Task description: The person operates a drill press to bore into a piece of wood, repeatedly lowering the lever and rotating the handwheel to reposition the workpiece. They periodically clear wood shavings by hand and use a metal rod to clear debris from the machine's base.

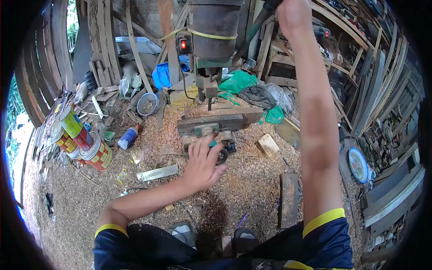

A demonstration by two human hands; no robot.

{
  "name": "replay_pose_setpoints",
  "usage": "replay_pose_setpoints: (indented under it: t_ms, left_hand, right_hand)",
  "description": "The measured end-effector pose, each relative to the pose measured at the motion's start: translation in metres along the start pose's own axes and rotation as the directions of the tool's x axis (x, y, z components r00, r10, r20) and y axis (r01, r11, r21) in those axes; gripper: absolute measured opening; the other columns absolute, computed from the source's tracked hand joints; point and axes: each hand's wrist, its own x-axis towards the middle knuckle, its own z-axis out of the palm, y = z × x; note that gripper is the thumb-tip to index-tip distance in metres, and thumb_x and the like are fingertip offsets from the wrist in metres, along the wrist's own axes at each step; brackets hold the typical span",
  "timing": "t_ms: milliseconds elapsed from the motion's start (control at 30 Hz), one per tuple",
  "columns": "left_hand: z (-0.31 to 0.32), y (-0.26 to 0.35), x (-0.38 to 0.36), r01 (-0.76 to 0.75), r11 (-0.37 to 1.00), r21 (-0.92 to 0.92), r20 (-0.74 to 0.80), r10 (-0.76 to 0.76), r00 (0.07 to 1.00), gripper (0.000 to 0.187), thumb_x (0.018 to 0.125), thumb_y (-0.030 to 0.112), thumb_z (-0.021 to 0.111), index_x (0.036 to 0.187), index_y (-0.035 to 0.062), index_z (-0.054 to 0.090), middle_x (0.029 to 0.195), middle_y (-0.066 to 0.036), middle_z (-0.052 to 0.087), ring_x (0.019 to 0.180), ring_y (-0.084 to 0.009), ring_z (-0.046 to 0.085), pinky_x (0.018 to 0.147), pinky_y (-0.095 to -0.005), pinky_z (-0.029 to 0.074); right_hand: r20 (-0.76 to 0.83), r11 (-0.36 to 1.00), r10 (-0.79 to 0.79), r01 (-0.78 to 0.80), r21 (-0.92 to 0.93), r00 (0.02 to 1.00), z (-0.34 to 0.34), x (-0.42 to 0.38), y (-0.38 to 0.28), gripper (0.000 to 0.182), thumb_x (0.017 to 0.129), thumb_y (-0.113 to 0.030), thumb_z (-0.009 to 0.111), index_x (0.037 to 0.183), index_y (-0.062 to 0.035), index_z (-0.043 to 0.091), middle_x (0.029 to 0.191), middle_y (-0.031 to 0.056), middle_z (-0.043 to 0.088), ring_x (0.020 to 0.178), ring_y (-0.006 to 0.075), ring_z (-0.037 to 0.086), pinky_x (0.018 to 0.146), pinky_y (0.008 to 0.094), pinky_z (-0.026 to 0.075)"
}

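Note:
A drill press with a dark round motor housing [213, 31] stands at the top centre, its bit [209, 104] pointing down beside a dark wooden board [220, 121]. The board lies across a vise on the machine's table. My left hand [204, 162] is over the near side of the vise, fingers spread, close to a black handwheel [222, 156]. At the top edge my right hand [292, 18] is raised near the upper end of a dark lever [256, 33]; its fingers are partly cut off by the frame.
Stacked paint cans [96, 153] and a blue spray can [128, 137] are on the left. A wood block [268, 145], a metal strip [157, 173] and a plank [288, 200] lie on the shavings. Lumber [382, 90] lines the right side.

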Motion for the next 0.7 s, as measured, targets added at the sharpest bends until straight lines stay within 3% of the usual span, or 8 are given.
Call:
replay_pose_setpoints:
  t_ms: [67,167,267,433,500,600,667,700]
  left_hand:
    - [0.006,0.0,-0.005,-0.013,1.0,0.006,0.02,0.013,1.0,0.064,0.104,0.057,0.037,0.139,0.0045,0.05,0.153,-0.026,0.036,0.135,-0.0455,0.038,0.109,-0.0575,0.026]
    - [0.037,-0.026,-0.028,-0.196,0.954,0.227,0.108,0.176,0.979,0.068,0.102,0.065,0.034,0.139,0.0128,0.056,0.16,-0.026,0.031,0.142,-0.0444,0.033,0.112,-0.0593,0.022]
    - [0.046,-0.041,-0.04,-0.147,0.929,0.34,0.131,0.109,0.985,0.07,0.101,0.067,0.034,0.143,0.0158,0.057,0.162,-0.026,0.029,0.145,-0.0431,0.032,0.114,-0.059,0.02]
    - [0.026,-0.02,-0.033,-0.116,0.964,0.238,0.078,0.1,0.992,0.069,0.101,0.067,0.036,0.15,0.0214,0.053,0.164,-0.025,0.028,0.148,-0.0423,0.029,0.115,-0.0623,0.018]
    - [0.033,-0.028,-0.048,-0.25,0.92,0.3,0.131,0.22,0.967,0.07,0.1,0.068,0.037,0.15,0.0216,0.053,0.164,-0.025,0.027,0.149,-0.0427,0.028,0.118,-0.0624,0.013]
    - [0.041,-0.049,-0.07,-0.296,0.873,0.386,0.238,0.216,0.947,0.072,0.101,0.071,0.033,0.15,0.0225,0.054,0.165,-0.025,0.026,0.15,-0.043,0.027,0.121,-0.0609,0.006]
    - [0.037,-0.044,-0.077,-0.255,0.904,0.344,0.297,0.153,0.943,0.075,0.1,0.074,0.029,0.15,0.0241,0.054,0.165,-0.026,0.025,0.15,-0.0435,0.027,0.122,-0.0603,0.001]
    - [0.036,-0.039,-0.073,-0.185,0.937,0.296,0.238,0.115,0.964,0.072,0.1,0.072,0.031,0.152,0.026,0.052,0.166,-0.025,0.027,0.152,-0.041,0.025,0.122,-0.0596,0.002]
  right_hand:
    - [0.012,0.999,0.015,-0.014,-0.029,1.0,0.002,0.006,0.001,0.039,0.112,-0.042,0.041,0.097,-0.0101,0.058,0.074,0.0031,0.059,0.063,0.0179,0.06,0.062,0.0322,0.051]
    - [0.033,1.0,0.014,-0.014,-0.005,0.999,-0.002,0.008,0.004,0.039,0.112,-0.041,0.04,0.096,-0.0105,0.058,0.074,0.0027,0.059,0.063,0.0171,0.061,0.062,0.0316,0.051]
    - [0.032,1.0,0.001,-0.001,0.018,0.999,-0.001,0.007,0.006,0.04,0.112,-0.041,0.039,0.095,-0.0109,0.058,0.073,0.0022,0.059,0.062,0.0164,0.061,0.061,0.0307,0.051]
    - [-0.008,0.999,-0.004,0.004,0.045,1.0,0.003,0.005,0.01,0.04,0.112,-0.041,0.039,0.095,-0.0115,0.059,0.073,0.0012,0.06,0.061,0.0153,0.06,0.06,0.0294,0.05]
    - [-0.059,0.999,0.008,-0.005,0.049,0.998,0.005,0.004,0.009,0.04,0.112,-0.041,0.04,0.095,-0.0117,0.06,0.073,0.0006,0.06,0.061,0.0148,0.059,0.06,0.0293,0.05]
    - [-0.066,1.0,0.009,-0.007,0.027,0.998,0.005,0.004,0.007,0.04,0.112,-0.041,0.04,0.094,-0.0117,0.06,0.072,0.0006,0.06,0.06,0.0146,0.059,0.059,0.0292,0.049]
    - [-0.075,0.999,0.024,-0.021,0.039,0.997,0.006,0.002,0.008,0.04,0.112,-0.041,0.04,0.093,-0.0117,0.06,0.072,0.0006,0.06,0.06,0.0147,0.059,0.059,0.0294,0.049]
    - [-0.068,0.999,0.023,-0.02,0.049,0.997,0.006,0.003,0.008,0.04,0.112,-0.041,0.041,0.093,-0.0117,0.06,0.072,0.0008,0.06,0.06,0.0148,0.058,0.059,0.0293,0.049]
